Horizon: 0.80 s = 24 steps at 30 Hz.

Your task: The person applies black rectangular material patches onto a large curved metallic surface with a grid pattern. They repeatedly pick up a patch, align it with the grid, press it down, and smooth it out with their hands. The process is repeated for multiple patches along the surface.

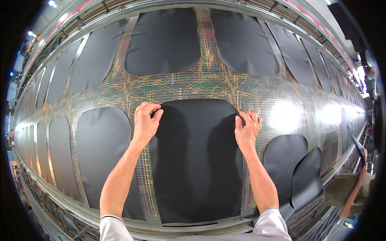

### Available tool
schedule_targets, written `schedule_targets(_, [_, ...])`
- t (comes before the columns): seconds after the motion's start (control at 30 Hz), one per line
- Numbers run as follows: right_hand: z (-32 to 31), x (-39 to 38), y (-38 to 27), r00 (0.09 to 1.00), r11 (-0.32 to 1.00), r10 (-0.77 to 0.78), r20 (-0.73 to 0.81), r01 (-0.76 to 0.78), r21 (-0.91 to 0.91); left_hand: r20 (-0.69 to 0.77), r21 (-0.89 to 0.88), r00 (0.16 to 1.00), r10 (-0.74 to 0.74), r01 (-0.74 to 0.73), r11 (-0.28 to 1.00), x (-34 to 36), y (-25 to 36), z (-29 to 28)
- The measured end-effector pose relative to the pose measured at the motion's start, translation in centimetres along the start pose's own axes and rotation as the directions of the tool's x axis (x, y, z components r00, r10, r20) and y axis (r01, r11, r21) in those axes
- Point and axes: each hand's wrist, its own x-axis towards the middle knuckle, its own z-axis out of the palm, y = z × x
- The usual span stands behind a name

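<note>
A large black sheet piece [197, 160] with rounded far corners lies in front of me, its straight near end by the table's front edge. My left hand [147, 121] is closed in a pinch on its far left corner. At the far right corner, my right hand [247, 129] pinches the edge between thumb and fingers. Both arms reach forward along the two sides of the piece, and shadows fall across it. Under it, the table surface [173, 86] is covered with many thin green, yellow and orange lines.
More black pieces lie left [102, 144] and along the far side [163, 40]. To the right, a black piece [283, 154] partly underlies a smaller curled one [307, 176]. Metal rails [225, 231] edge the table. Another person's arm [354, 197] is at the far right.
</note>
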Motion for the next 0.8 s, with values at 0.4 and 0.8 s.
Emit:
schedule_targets(0.4, [0.4, 2.0, 0.8, 0.968, 0.968, 0.236, 0.088, -0.243, 0.068, -0.002, -0.009, 0.992, -0.126, 0.126, 0.992, 1.5, -0.3, 1.5])
schedule_targets(0.8, [0.4, 2.2, 0.3, 0.952, 0.955, 0.287, 0.103, -0.293, 0.045, -0.006, 0.055, 0.998, -0.058, 0.058, 0.997, 1.1, -0.4, 1.3])
